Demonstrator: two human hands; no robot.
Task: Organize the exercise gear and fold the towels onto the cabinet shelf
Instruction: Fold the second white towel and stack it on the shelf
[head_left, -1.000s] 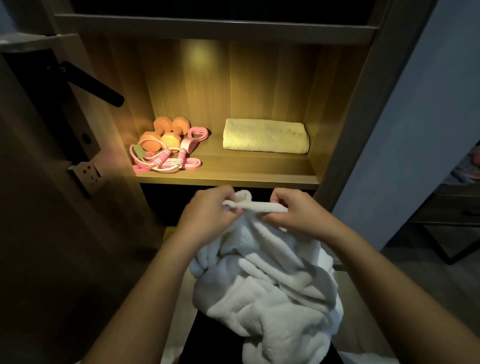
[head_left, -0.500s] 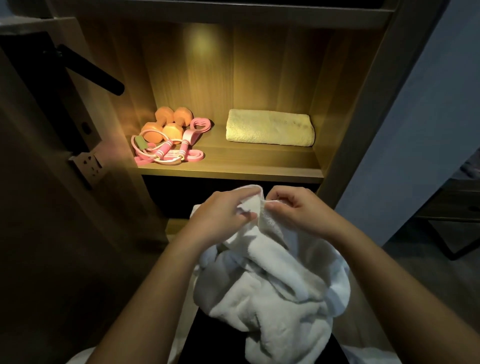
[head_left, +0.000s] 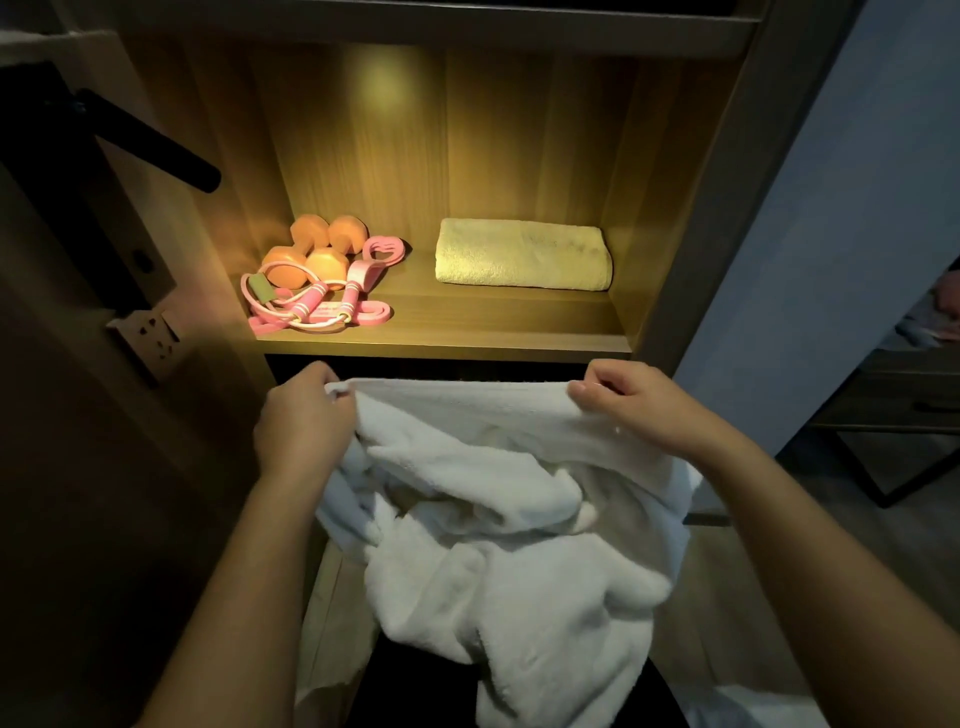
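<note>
White towel (head_left: 498, 545) hangs crumpled below cabinet shelf (head_left: 441, 340), top edge stretched taut between hands. Left hand (head_left: 304, 423), right hand (head_left: 631, 410): fingers pinching corners. Soft, light, floppy; likely best held at corners. Yellow towel (head_left: 522, 253) folded on shelf.

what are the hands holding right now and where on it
Both hold the white towel by its top edge: the left hand pinches the left corner, the right hand the right corner; the rest hangs crumpled.

- On the shelf (head_left: 493, 332), upper centre: dumbbells (head_left: 311, 254) at left, skipping rope (head_left: 311, 306) just before them, folded towel (head_left: 522, 254) at right.
- Below, lower centre: loose towel (head_left: 498, 519), left hand (head_left: 304, 421) at its upper-left edge, right hand (head_left: 634, 402) at upper-right.
</note>
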